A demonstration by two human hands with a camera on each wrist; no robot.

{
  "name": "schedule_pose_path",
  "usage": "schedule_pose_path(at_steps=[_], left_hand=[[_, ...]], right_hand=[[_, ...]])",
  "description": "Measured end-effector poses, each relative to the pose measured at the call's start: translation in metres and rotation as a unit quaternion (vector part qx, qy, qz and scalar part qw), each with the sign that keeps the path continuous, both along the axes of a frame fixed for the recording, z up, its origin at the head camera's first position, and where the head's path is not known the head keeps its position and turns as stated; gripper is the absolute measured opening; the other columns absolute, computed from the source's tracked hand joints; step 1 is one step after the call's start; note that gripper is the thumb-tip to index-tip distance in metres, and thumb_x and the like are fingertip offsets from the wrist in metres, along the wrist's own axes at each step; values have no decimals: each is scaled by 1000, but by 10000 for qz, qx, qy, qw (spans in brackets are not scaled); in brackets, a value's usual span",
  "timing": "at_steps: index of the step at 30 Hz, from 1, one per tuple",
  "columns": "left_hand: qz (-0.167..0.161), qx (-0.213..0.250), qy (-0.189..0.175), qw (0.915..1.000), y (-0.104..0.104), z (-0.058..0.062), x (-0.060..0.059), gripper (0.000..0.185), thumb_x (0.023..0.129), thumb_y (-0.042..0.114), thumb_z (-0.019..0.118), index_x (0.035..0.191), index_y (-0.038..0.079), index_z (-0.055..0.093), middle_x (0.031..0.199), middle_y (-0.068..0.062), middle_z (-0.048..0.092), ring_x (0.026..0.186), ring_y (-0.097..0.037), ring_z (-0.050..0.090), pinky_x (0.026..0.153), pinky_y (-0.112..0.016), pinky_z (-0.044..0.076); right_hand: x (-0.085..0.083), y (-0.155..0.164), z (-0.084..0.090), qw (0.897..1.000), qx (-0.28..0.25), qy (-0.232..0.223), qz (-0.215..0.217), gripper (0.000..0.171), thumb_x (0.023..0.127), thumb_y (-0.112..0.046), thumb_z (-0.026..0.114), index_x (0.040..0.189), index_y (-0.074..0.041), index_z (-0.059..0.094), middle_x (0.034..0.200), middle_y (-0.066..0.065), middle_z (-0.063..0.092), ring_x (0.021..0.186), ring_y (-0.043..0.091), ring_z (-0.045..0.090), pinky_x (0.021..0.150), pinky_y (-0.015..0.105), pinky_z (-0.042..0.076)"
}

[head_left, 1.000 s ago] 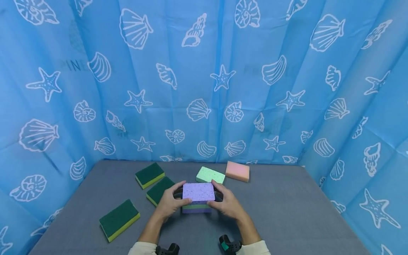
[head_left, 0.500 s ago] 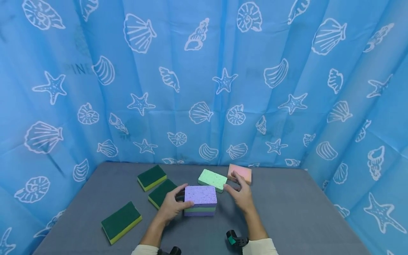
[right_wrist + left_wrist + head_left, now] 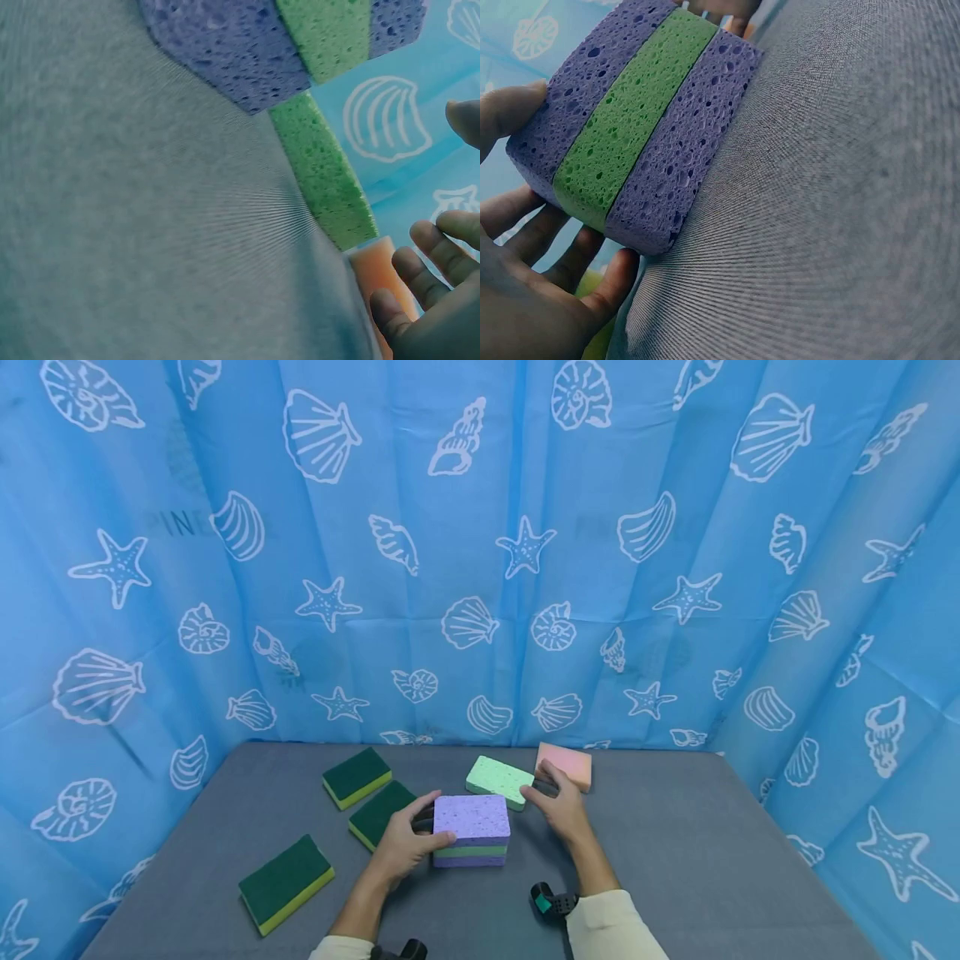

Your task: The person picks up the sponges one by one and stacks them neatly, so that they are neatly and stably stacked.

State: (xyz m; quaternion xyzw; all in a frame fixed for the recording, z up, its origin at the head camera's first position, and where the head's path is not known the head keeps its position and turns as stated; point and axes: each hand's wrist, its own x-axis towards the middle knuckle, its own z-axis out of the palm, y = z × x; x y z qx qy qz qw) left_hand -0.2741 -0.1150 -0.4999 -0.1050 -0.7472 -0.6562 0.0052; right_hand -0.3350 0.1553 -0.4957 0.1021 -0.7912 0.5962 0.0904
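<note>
A stack of three porous sponges, purple on top (image 3: 471,817), green in the middle (image 3: 634,112) and purple below (image 3: 694,135), stands on the grey table. My left hand (image 3: 402,843) holds the stack's left end, its thumb on the top sponge and its fingers along the end face. Behind the stack lies a light green sponge (image 3: 497,779). My right hand (image 3: 562,808) hovers at that sponge's right end, thumb and fingers spread. In the right wrist view, its fingers (image 3: 424,281) show a gap from the green sponge (image 3: 322,172).
A peach sponge (image 3: 568,765) lies behind my right hand. On the left are three green-and-yellow scouring sponges: one at the back (image 3: 357,775), one beside my left hand (image 3: 378,810), one nearer the front (image 3: 285,878). A blue shell-patterned curtain (image 3: 480,568) surrounds the grey table (image 3: 712,860).
My right hand has let go of the stack's right end and moved right and back to the light green sponge. The left hand stays on the stack.
</note>
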Motion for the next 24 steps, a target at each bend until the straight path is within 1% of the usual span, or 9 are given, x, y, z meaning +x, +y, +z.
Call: schedule_pose_path(at_steps=[3,9,12,14,16,18,20,22,24], left_hand=[[-5,17,12,10000,0,0,1,76,80,13,80,143,-5,41,132,-22,50,111,-32,50,80,-29,50],[-84,100,-8,9999,-1,-1,0,76,81,14,80,143,-5,41,132,-21,50,111,-32,50,80,-28,50],[-79,33,48,10000,-2,-2,-1,76,81,17,80,143,-4,42,132,-21,49,110,-32,50,81,-28,49],[-72,-19,93,9999,-2,-2,-1,76,81,18,80,143,-3,42,132,-21,49,111,-33,50,82,-28,49],[-61,-37,111,9999,-2,-2,-1,76,81,18,81,143,-3,43,132,-21,49,112,-33,50,82,-28,49],[-56,-12,113,9999,-2,-3,0,76,81,18,81,143,-3,43,132,-21,49,112,-33,50,83,-29,49],[-32,7,56,10000,-2,-3,0,76,80,18,81,143,-2,43,132,-20,50,112,-33,50,83,-30,49],[-16,13,39,10000,-2,-3,1,76,80,18,81,143,-3,43,132,-20,50,113,-33,49,84,-31,49],[-21,-32,50,10000,-2,-4,1,77,80,18,81,143,-3,42,133,-20,49,114,-34,49,86,-33,49]], right_hand=[[-3,-1,-5,9999,99,-121,-58,71,86,-15,74,142,10,39,137,29,45,129,41,39,101,55,33],[-6,-4,-10,9986,352,-348,-176,69,83,-18,78,137,10,46,132,28,49,124,41,43,100,54,35],[-9,-7,-12,9980,485,-385,-114,58,82,-18,79,127,8,53,122,26,53,113,38,48,94,52,38],[-11,-8,-12,9976,605,-319,-98,55,81,-17,79,124,9,54,117,25,53,109,37,48,92,51,37],[-12,-9,-13,9966,778,-254,-109,58,80,-16,80,125,8,53,119,25,53,111,37,47,94,51,36],[-12,-9,-14,9940,1061,-215,-176,70,80,-16,81,135,11,46,131,26,50,123,39,44,101,53,33],[-12,-10,-14,9897,1400,-195,-214,78,80,-16,80,139,14,39,138,31,43,129,43,37,103,55,30],[-12,-12,-14,9840,1751,-201,-259,82,80,-17,79,141,15,34,141,33,38,131,46,33,103,56,29],[-11,-13,-14,9791,1992,-244,-318,83,80,-16,79,142,15,33,141,33,37,131,48,32,103,57,29]])
